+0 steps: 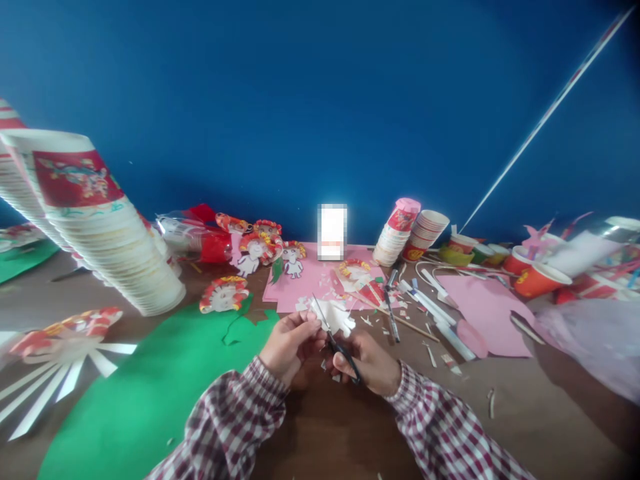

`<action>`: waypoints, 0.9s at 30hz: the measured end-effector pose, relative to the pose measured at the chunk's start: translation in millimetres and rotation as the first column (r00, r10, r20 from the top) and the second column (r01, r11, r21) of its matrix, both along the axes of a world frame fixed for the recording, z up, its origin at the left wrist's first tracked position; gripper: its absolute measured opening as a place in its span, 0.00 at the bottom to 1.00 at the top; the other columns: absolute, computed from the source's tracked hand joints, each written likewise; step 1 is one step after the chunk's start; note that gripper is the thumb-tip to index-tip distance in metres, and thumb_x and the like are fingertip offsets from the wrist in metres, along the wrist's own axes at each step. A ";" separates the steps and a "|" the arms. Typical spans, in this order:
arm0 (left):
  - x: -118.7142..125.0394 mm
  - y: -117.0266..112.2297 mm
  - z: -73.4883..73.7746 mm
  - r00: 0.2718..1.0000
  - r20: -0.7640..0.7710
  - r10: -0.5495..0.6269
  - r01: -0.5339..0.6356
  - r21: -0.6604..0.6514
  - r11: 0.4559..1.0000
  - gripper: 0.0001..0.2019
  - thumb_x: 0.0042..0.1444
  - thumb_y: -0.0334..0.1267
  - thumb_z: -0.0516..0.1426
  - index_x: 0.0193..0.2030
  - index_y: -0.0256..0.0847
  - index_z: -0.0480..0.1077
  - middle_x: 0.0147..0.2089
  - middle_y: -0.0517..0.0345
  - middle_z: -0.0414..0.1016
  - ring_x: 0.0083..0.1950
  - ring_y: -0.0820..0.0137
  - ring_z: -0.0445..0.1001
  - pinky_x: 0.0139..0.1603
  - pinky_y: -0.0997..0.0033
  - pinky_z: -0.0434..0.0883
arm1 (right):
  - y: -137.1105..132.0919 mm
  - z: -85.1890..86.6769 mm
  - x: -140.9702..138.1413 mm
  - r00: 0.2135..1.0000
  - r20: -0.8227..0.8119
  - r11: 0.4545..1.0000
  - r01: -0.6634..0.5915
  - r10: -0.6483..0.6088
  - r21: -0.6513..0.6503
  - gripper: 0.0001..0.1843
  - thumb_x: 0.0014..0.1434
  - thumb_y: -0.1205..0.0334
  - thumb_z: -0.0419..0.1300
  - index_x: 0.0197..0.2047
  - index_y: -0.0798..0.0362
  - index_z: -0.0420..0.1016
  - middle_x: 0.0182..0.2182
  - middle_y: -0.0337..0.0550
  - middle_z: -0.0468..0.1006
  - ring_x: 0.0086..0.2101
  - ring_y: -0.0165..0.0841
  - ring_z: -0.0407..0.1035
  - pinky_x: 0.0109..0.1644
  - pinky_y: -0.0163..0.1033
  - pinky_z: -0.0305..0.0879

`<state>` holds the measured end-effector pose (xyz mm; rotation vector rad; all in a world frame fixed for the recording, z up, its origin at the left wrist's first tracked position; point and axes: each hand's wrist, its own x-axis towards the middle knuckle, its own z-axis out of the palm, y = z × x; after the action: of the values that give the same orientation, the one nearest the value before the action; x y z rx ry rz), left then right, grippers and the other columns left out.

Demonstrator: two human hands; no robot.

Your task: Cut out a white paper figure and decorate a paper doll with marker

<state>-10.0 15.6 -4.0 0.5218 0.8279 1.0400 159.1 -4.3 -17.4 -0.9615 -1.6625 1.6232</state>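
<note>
The scissors [345, 353] are held above the bench [345, 427], midway along it, on the near-edge side of the pink sheets [300, 288]. Their long axis runs aslant: the handles lie toward the near edge and a little right, and the tip points toward the far edge and left. The right hand [370, 360] is closed around the handles, so the blades reach out ahead and to the left of it. The tip ends just beyond the fingertips of the left hand [295, 340]. How wide the 2 blades stand apart I cannot tell.

The left hand pinches the left edge of a white paper cutout [340, 317], its fingers narrowed on it. The cutout sits between the 2 hands and slightly farther toward the far edge, its scalloped outline spreading to the right, with a visible blade crossing its left part.

Paper scraps [325, 283] lie on the pink sheets. A green sheet [165, 380] spreads from the left forearm toward the left edge, and a tall leaning cup stack [120, 240] stands beyond it. 2 shorter cup stacks [400, 233] stand by the far edge, right of the middle. A dark pen [393, 317] lies near the right end of the pink sheets, pointing roughly from the far edge to the near edge.
</note>
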 end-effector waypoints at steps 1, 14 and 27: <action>-0.2 0.0 -0.4 1.000 0.007 0.004 -0.004 -0.003 1.000 0.12 0.38 0.32 0.67 0.27 0.34 0.68 0.21 0.60 0.71 0.23 0.76 0.72 0.25 0.81 0.71 | 0.0 -0.1 0.3 1.000 0.002 1.000 -0.005 0.005 0.011 0.26 0.50 0.41 0.59 0.33 0.60 0.70 0.23 0.40 0.67 0.24 0.26 0.65 0.23 0.28 0.63; -1.1 1.5 -4.5 0.999 0.023 -0.042 0.042 -0.026 0.999 0.09 0.40 0.31 0.66 0.26 0.34 0.69 0.20 0.59 0.72 0.21 0.78 0.70 0.24 0.81 0.70 | 0.8 -0.1 1.8 0.999 0.048 0.999 0.011 -0.014 0.044 0.27 0.49 0.40 0.60 0.31 0.61 0.71 0.22 0.41 0.70 0.20 0.25 0.63 0.21 0.28 0.59; -1.6 1.3 -3.8 0.999 0.020 -0.036 0.037 -0.060 0.997 0.07 0.41 0.29 0.64 0.27 0.33 0.70 0.20 0.59 0.72 0.20 0.78 0.70 0.22 0.82 0.69 | 0.0 0.6 1.9 1.000 0.011 0.999 0.001 -0.002 0.041 0.25 0.50 0.42 0.60 0.30 0.60 0.69 0.23 0.40 0.69 0.22 0.24 0.62 0.22 0.28 0.59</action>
<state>-11.6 16.9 -7.7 0.4732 0.8274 0.9821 161.0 -4.3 -16.8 -0.9526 -1.6952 1.5794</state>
